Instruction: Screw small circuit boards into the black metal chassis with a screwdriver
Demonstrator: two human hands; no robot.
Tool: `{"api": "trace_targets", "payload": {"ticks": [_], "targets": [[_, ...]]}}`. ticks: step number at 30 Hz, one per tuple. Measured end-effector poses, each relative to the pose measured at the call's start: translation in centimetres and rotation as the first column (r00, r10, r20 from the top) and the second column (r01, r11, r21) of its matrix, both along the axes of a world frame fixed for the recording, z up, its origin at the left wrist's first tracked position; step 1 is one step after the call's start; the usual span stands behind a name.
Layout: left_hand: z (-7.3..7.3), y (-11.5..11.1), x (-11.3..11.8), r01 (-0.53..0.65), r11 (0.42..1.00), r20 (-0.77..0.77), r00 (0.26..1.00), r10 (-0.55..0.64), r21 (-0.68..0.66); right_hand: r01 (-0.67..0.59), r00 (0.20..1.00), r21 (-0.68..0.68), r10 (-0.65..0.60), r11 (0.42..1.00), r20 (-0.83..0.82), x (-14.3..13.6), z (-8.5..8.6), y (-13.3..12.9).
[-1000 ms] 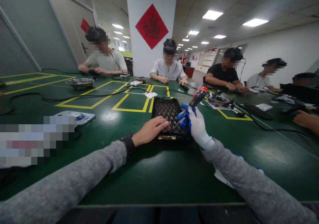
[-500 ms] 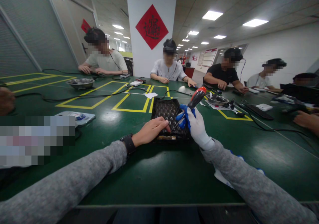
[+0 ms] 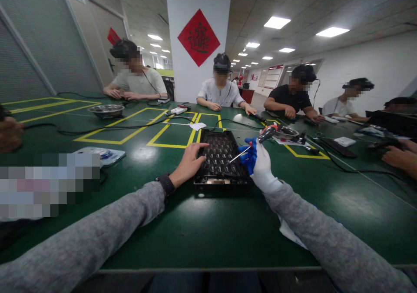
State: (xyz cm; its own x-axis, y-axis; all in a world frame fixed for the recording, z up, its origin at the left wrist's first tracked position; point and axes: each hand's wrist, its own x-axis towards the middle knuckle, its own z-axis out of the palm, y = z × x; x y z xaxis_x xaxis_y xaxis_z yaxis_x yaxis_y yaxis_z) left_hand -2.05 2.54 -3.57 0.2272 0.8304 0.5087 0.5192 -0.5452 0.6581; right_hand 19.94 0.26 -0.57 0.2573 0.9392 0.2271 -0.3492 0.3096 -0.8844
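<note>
A black rectangular casing [image 3: 217, 147] lies on the green table, with rows of small shiny shapes inside and a pale strip along its near end. My left hand [image 3: 188, 164], bare and with a black watch at the wrist, rests at the casing's left edge, thumb and forefinger spread apart. In a white glove with blue fingers, my right hand [image 3: 259, 160] grips a screwdriver [image 3: 269, 133] with a red and black handle. The thin shaft slants down to the left over the casing; I cannot tell whether its tip touches.
A metal bowl [image 3: 106, 110] stands at the far left, another bowl [image 3: 286, 131] on the right among small parts. A white paper scrap [image 3: 197, 126] lies beyond the casing. Cables and yellow tape cross the table [image 3: 156, 236]. Several people sit around it.
My left hand has drawn back from over the casing to its left edge, its fingers parting. The screwdriver has tipped over to the right, from steep to a flatter slant.
</note>
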Motion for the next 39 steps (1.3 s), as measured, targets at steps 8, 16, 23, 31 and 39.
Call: {"api": "trace_targets", "payload": {"ticks": [8, 16, 23, 31, 39], "targets": [[-1.4, 1.5, -1.9, 0.037, 0.991, -0.047, 0.998, -0.043, -0.129, -0.142, 0.989, -0.103, 0.137, 0.984, -0.051, -0.2, 0.5, 0.7], [3.7, 0.9, -0.4, 0.353, 0.912, -0.110, 0.918, -0.381, -0.211, -0.248, 0.953, -0.126, 0.265, 0.960, 0.144, -1.4, 3.2, 0.9], [3.3, 1.1, 1.4, 0.469, 0.845, 0.052, 0.880, -0.473, -0.256, -0.320, 0.946, -0.035, 0.322, 0.947, 0.035, -3.7, 1.6, 0.8], [2.9, -0.7, 1.5, 0.417, 0.860, 0.124, 0.909, -0.399, -0.295, -0.295, 0.951, 0.030, 0.291, 0.955, 0.102, -4.2, 1.5, -0.4], [2.5, -0.7, 1.7, 0.453, 0.846, 0.104, 0.891, -0.442, -0.282, -0.294, 0.948, 0.051, 0.285, 0.954, 0.142, -4.0, 1.2, -0.8]]}}
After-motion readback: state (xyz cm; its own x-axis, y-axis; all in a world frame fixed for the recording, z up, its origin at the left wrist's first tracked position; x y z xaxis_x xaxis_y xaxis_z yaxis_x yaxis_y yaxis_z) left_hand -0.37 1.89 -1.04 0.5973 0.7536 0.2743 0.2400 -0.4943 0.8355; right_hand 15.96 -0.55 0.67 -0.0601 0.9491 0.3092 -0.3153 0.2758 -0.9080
